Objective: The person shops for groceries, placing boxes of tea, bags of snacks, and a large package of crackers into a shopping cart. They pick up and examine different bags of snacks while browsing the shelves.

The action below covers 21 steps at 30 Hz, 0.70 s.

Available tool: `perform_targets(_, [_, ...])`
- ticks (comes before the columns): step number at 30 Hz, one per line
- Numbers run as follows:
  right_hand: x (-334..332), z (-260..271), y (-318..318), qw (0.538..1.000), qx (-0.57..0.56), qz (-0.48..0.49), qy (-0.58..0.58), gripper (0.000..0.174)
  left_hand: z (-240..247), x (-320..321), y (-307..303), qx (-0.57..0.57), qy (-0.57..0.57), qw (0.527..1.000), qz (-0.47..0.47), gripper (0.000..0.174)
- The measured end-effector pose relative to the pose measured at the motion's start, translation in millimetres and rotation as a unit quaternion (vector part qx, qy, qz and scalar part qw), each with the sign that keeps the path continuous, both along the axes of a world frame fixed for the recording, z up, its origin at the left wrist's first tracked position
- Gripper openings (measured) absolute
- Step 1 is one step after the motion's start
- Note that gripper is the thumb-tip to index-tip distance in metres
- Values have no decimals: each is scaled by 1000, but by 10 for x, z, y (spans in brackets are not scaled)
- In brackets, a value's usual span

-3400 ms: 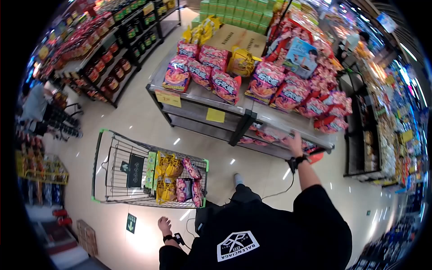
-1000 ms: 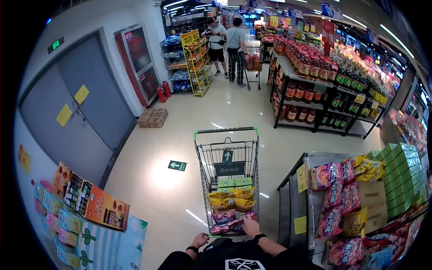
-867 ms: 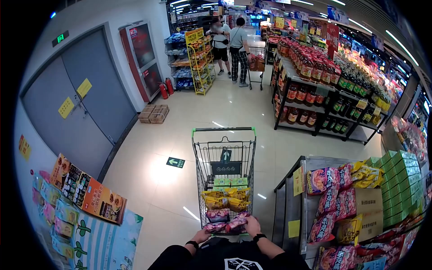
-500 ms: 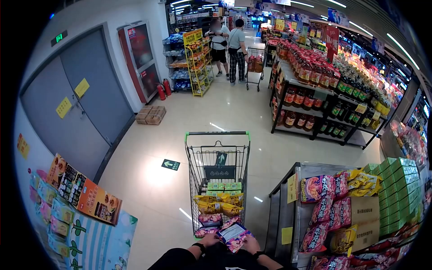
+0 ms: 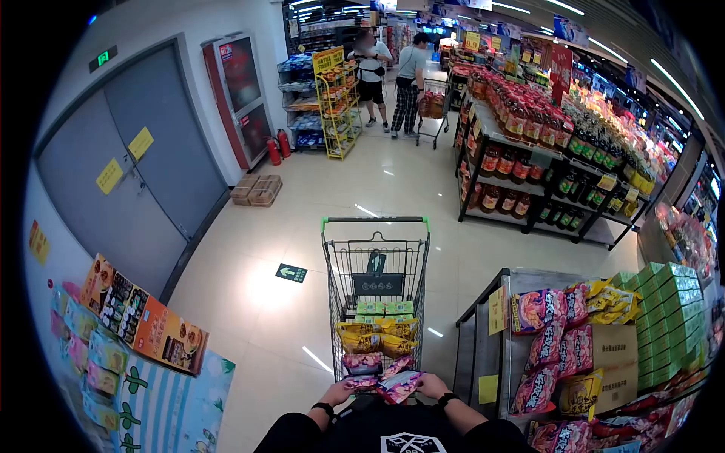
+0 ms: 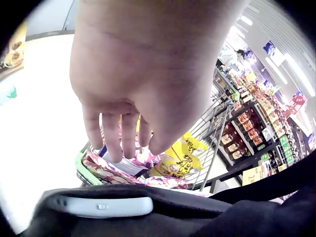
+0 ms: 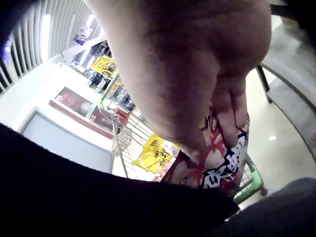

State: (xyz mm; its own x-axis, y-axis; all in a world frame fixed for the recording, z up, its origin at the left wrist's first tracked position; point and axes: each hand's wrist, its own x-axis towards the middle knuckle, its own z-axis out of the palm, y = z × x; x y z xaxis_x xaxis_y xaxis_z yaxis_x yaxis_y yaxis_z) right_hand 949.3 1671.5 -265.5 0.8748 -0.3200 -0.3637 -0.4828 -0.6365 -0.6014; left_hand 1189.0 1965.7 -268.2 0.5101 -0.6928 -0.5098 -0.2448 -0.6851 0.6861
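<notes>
My right hand (image 5: 433, 386) grips a pink snack bag (image 5: 399, 386) by its side at the near end of the shopping cart (image 5: 423, 291). In the right wrist view its thumb and fingers pinch the bag, whose printed lettering faces the camera. Left of it, my left hand (image 5: 337, 392) reaches to the near end of the cart. The left wrist view shows its fingers (image 6: 113, 143) hanging loosely over the pink bags, tips right at them. More pink bags (image 5: 362, 364) lie in the cart, with yellow snack bags (image 5: 377, 341) and green boxes (image 5: 385, 309) beyond.
On the right stands a display table (image 5: 483, 302) of pink and yellow bags beside stacked green boxes (image 5: 672, 317). A bottle shelf (image 5: 521, 162) lies ahead right. Two people and another cart (image 5: 433, 113) are farther up the aisle. A poster stand (image 5: 151, 317) stands left.
Earlier the right hand reached to the display's lower shelf. Then it took a pink bag at the cart and turned its printed back up near the body. Now the bag is slightly farther forward.
</notes>
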Motion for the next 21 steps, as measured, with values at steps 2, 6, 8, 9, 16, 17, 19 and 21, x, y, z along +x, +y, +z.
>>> perform_targets(2, [157,299,64,1000,-13,-3,5,19,-153,42,179,-4,-15,1000,0,48])
perform_targets(6, [310,558,83,998,-54,27,-12,22,-242,116,312,27,-8,999,14,49])
perform_targets(8, [298,693,114,997,-69,29,-24,23,-242,94,313,52,21,998,33,49])
perform_targets(9, [283,735,114,996,-75,28,-40,23,-284,103,304,40,27,998,30,48])
perform_targets(16, [44,1131,131,985,-81,-27,-152,20,-443,27,148,23,73,997,29,39])
perform_targets(17, [-3,1182,124,985,-83,-30,-151,20,-449,27,108,21,74,997,25,39])
perform_targets(19, [-103,1253,122,980,-78,-77,-165,17,-593,41,76,-5,78,996,-31,38])
perform_targets(21, [-195,1230,124,981,-92,-98,-143,15,-638,48,25,6,55,996,-67,38])
